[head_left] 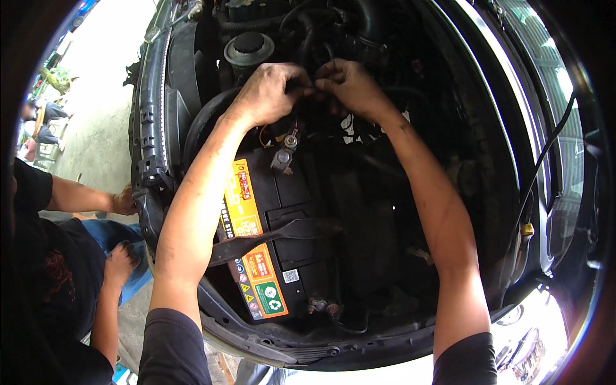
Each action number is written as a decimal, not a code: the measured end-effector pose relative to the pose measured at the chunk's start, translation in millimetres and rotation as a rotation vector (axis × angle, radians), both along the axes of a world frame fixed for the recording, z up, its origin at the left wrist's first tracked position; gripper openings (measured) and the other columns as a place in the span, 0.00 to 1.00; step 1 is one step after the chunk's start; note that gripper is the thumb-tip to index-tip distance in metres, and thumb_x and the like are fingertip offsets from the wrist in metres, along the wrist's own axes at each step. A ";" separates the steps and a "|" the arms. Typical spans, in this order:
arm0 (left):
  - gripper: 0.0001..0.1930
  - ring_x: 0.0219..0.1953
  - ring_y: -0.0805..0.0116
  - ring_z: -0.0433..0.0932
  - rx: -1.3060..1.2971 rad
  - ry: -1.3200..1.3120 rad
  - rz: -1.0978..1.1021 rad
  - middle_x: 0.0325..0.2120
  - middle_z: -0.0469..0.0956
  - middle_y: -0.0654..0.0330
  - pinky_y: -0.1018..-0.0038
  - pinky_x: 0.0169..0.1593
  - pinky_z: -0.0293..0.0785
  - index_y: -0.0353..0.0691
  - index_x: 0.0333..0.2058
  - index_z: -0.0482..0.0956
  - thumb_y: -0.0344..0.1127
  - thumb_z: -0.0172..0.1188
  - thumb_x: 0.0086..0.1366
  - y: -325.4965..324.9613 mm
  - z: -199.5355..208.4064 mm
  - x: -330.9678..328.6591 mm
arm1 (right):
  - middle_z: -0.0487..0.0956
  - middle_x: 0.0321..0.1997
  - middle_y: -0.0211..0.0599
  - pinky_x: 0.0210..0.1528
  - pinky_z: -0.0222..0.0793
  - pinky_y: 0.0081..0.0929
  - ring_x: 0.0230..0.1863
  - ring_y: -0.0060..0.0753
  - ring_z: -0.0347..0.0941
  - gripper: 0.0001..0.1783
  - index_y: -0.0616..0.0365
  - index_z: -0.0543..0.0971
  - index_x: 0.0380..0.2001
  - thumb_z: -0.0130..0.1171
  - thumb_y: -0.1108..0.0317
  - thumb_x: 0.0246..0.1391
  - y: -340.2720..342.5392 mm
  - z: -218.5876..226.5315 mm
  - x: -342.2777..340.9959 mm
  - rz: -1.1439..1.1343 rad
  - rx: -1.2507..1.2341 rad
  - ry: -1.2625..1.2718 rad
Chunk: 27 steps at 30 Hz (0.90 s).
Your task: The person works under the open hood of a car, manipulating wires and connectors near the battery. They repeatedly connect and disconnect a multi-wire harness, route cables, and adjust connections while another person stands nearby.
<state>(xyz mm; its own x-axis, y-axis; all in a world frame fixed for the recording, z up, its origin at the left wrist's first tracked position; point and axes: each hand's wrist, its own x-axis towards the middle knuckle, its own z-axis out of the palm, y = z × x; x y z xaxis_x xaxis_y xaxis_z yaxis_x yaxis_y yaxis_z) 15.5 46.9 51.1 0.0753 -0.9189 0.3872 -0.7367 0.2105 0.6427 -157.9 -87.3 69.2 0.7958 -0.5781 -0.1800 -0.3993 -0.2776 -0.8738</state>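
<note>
Both my arms reach deep into a car's engine bay. My left hand is closed, with thumb and fingers pinched together beside a dark hose or wire. Close against it, my right hand also pinches with curled fingers. What sits between the fingertips is dark and too small to make out. Nearer to me than the hands is a car battery with a colourful label on its left edge. A metal battery terminal clamp sits at its far end, just below my left hand. A dark strap crosses over the battery.
A round black cap on a reservoir stands left of my hands. The radiator support runs along the left. A co-worker in dark clothes stands at the left, one hand at the car's edge. A yellow-tipped part hangs at right.
</note>
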 end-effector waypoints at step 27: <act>0.07 0.43 0.49 0.86 0.024 -0.026 0.061 0.37 0.86 0.50 0.62 0.48 0.81 0.35 0.37 0.86 0.24 0.67 0.59 1.8 -0.4 -2.2 | 0.86 0.30 0.34 0.25 0.68 0.19 0.24 0.17 0.74 0.15 0.62 0.84 0.43 0.66 0.58 0.67 -4.4 -1.0 -3.6 0.038 0.130 0.092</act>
